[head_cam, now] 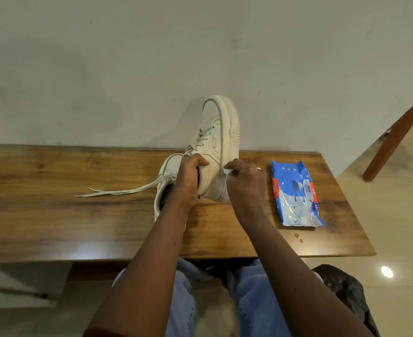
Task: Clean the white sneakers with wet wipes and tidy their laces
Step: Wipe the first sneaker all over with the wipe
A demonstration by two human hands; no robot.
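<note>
Both hands work over the table (54, 215); left hand (188, 183) grips 1 sneaker (215, 147) tipped up on its heel; right hand (245, 183) pinches a wipe (227, 171) against its sole; a loose grip could let it fall onto the other sneaker (167, 176).

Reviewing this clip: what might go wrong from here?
The upended white sneaker, balanced on its heel in the left hand, may tip if the right hand presses the white wet wipe hard. The second white sneaker's loose laces trail across the wooden table and could snag.
</note>
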